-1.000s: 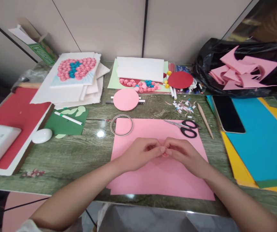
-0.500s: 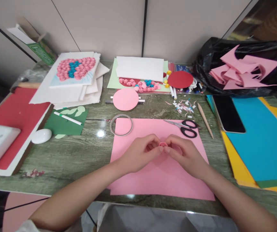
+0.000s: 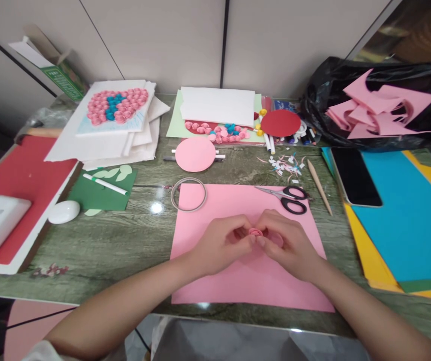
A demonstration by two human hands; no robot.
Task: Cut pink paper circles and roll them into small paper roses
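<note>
Between the fingertips of both hands is a small rolled pink paper rose (image 3: pixel 255 232). My left hand (image 3: pixel 225 243) pinches it from the left, and my right hand (image 3: pixel 288 243) grips it from the right. A loose part of its pink strip seems to show inside the right hand's curl. Both hands are above a pink paper sheet (image 3: pixel 208 286). Black-handled scissors (image 3: pixel 294 199) lie on the sheet just beyond the right hand. A roll of tape (image 3: pixel 172 195) rests across the sheet's far left corner.
Pink and blue paper roses (image 3: pixel 118 106) cover a white board at the back left. A pink paper oval (image 3: pixel 195 154), paper scraps (image 3: pixel 285 165) and a pointed wooden stick (image 3: pixel 319 188) lie farther back. On the right are a phone (image 3: pixel 355 176), blue paper (image 3: pixel 407 220) and a black bag (image 3: pixel 320 90) with pink offcuts.
Both hands have shifted slightly toward me with the paper rose. Its top spiral is now turned more into view, and the right fingers have moved around it.
</note>
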